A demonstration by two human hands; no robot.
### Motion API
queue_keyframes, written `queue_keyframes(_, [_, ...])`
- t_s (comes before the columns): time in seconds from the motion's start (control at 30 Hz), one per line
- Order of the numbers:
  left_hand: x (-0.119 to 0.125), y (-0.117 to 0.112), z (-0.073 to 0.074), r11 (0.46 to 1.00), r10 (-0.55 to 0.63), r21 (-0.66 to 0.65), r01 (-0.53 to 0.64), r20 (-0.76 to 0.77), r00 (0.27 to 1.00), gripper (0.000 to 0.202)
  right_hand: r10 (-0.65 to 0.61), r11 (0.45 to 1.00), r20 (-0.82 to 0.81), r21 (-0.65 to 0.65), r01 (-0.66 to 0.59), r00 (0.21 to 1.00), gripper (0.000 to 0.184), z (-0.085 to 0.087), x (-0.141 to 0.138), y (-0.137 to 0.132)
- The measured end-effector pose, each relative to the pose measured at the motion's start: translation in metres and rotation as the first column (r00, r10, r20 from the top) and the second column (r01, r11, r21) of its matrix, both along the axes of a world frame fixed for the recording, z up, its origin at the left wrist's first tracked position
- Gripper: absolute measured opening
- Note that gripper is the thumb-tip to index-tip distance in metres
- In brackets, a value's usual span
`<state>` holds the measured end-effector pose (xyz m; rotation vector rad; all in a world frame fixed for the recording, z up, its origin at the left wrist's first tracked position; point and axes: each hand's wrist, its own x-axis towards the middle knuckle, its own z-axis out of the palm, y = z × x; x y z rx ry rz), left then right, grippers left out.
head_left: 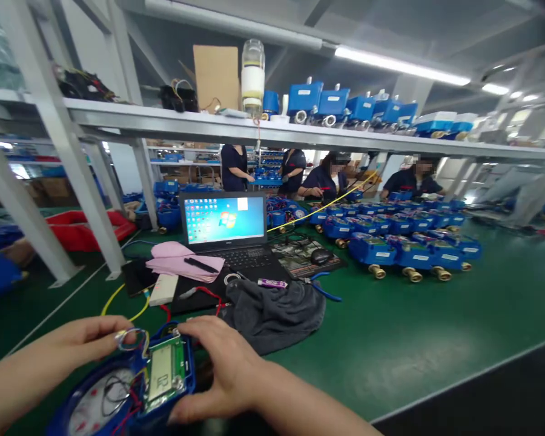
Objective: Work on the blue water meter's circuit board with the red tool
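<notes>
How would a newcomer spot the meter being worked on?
On the green table, find the open laptop. Nearer, at lower left, is a blue meter, its pale display showing. Unlike the blue units at right, it is gripped by the right hand.

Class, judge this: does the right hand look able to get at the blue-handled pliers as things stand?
Probably yes, if the right hand leaves the blue meter: the grey cloth between lies low, and the blue-handled pliers extend past its edge.
</notes>
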<state>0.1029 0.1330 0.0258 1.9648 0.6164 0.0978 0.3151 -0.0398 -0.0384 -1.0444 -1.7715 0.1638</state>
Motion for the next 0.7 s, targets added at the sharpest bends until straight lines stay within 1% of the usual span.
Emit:
queue_keyframes(0.03, [0.003, -0.012, 0.007, 0.987, 0.141, -0.076, -0.143, -0.021, 0.990, 0.028, -0.004, 1.000, 0.006, -0.024, 0.004, 1.000, 0.087, 0.002, 0.000, -0.002])
queue_keyframes(0.07, [0.006, -0.025, 0.014, 0.965, 0.229, -0.127, -0.232, -0.033, 0.973, 0.029, 0.001, 0.999, 0.012, -0.053, 0.000, 1.000, 0.085, 0.004, 0.000, -0.005])
queue_keyframes(0.1, [0.009, -0.036, 0.020, 0.950, 0.268, -0.161, -0.268, -0.019, 0.963, 0.028, 0.009, 0.996, 0.020, -0.087, -0.007, 1.000, 0.083, 0.006, 0.000, -0.008])
queue_keyframes(0.13, [0.013, -0.045, 0.025, 0.950, 0.270, -0.170, -0.263, 0.017, 0.963, 0.028, 0.017, 0.992, 0.031, -0.124, -0.013, 0.999, 0.080, 0.007, 0.000, -0.011])
queue_keyframes(0.2, [0.016, -0.053, 0.028, 0.953, 0.275, -0.150, -0.263, 0.067, 0.959, 0.026, 0.024, 0.985, 0.061, -0.175, -0.013, 0.998, 0.075, 0.008, 0.001, -0.016])
queue_keyframes(0.3, [0.014, -0.052, 0.024, 0.940, 0.311, -0.166, -0.297, 0.065, 0.948, 0.023, 0.008, 0.980, 0.111, -0.201, 0.015, 0.994, 0.067, 0.005, 0.003, -0.018])
queue_keyframes(0.43, [0.009, -0.050, 0.019, 0.934, 0.322, -0.188, -0.303, 0.081, 0.943, 0.020, -0.002, 0.985, 0.157, -0.170, 0.029, 0.988, 0.064, -0.001, 0.004, -0.019])
queue_keyframes(0.7, [0.009, -0.050, 0.018, 0.942, 0.292, -0.199, -0.269, 0.094, 0.952, 0.018, -0.043, 0.990, 0.216, -0.119, 0.070, 0.975, 0.063, -0.004, 0.006, -0.020])
